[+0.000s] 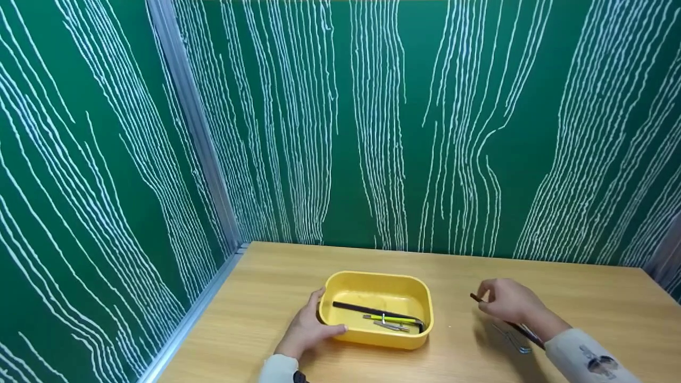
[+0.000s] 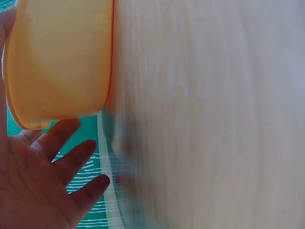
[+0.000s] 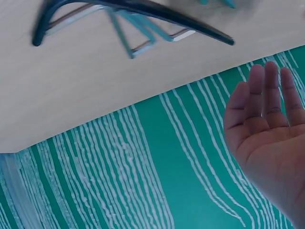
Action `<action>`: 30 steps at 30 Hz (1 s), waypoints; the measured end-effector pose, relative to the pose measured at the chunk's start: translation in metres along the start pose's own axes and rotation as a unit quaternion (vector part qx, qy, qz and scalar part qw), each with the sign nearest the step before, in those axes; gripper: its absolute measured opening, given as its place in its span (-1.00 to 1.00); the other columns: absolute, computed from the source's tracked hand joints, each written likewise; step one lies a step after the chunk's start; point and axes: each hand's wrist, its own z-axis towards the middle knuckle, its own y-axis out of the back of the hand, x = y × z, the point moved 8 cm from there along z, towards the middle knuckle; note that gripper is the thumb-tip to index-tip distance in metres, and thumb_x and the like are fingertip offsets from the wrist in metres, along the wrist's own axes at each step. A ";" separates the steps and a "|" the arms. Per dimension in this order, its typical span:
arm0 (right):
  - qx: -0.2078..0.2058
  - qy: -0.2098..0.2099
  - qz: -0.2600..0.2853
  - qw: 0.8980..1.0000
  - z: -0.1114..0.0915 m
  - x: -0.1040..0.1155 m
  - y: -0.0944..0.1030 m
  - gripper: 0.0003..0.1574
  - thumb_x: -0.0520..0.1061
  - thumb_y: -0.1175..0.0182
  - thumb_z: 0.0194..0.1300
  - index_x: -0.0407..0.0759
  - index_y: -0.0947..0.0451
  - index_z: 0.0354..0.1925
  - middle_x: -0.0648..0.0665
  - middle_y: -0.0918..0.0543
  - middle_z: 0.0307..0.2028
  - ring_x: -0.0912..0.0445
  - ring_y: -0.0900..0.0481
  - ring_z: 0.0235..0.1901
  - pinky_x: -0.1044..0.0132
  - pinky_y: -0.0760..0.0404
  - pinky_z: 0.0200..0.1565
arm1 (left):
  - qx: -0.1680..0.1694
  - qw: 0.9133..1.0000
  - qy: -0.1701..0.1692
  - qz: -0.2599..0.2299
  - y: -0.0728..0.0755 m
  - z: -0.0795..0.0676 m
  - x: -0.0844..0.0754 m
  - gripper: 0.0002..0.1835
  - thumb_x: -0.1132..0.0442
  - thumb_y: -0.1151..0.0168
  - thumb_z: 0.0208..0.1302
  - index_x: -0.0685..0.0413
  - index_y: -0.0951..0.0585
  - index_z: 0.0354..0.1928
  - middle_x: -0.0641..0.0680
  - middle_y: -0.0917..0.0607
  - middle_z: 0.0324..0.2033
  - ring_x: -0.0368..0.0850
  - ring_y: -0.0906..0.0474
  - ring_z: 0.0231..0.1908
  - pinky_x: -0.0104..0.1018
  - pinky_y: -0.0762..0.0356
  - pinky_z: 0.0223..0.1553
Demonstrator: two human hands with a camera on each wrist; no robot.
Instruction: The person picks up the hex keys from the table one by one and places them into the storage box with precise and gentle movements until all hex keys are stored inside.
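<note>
A yellow plastic box [image 1: 376, 340] stands on the table, seen from outside in the left wrist view. My left hand [image 1: 307, 327] holds its left end, thumb over the near rim and index finger against the far side, the other fingers spread. In the box lie a long black hex key [image 1: 367, 308], a thin yellow-green stick [image 1: 396, 319] with a grey tip and small silver metal pieces [image 1: 391, 325]. My right hand [image 1: 508, 300] hovers over another black hex key [image 3: 157, 12], partly hidden beneath it. Its fingers look straight and apart from the key in the right wrist view.
Silver hex keys [image 1: 518, 343] lie on the wooden table [image 1: 287, 260] beside the black one, near my right wrist. A green wall [image 1: 367, 159] with wavy white lines rises behind the table, and another stands at the left. A grey metal post [image 1: 197, 122] joins them.
</note>
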 end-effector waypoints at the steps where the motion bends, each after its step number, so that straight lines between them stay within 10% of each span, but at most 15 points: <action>1: 0.004 -0.008 0.001 1.000 -0.001 -0.004 -0.001 -0.76 -0.01 -0.19 -0.04 -0.05 -0.55 -0.33 0.01 -0.50 -0.55 0.15 -0.38 -0.57 0.29 -0.31 -0.58 | 0.000 1.000 0.000 0.002 0.000 0.000 0.000 0.13 -0.27 -0.42 -0.53 -0.42 -0.08 0.24 0.02 -0.37 0.15 -0.08 -0.30 0.11 -0.04 -0.20 0.13; 18: 0.072 -0.085 0.012 0.994 -0.019 -0.063 -0.034 -0.77 -0.09 -0.23 -0.13 -0.09 -0.53 -0.37 -0.05 -0.50 -0.46 0.09 -0.39 -0.52 0.26 -0.30 -0.54 | 0.005 0.999 0.037 -0.018 -0.004 -0.001 0.005 0.13 -0.25 -0.45 -0.58 -0.48 -0.09 0.22 -0.04 -0.34 0.17 -0.10 -0.28 0.09 0.05 -0.13 0.16; 30: 0.028 -0.066 -0.039 0.997 -0.023 -0.064 -0.030 -0.81 -0.21 -0.20 -0.17 -0.02 -0.50 -0.45 0.01 -0.48 -0.56 0.10 -0.35 -0.57 0.27 -0.24 -0.58 | 0.006 1.000 0.006 -0.009 -0.001 0.002 0.001 0.15 -0.28 -0.43 -0.57 -0.41 -0.08 0.24 -0.04 -0.41 0.10 -0.13 -0.33 0.07 -0.03 -0.19 0.14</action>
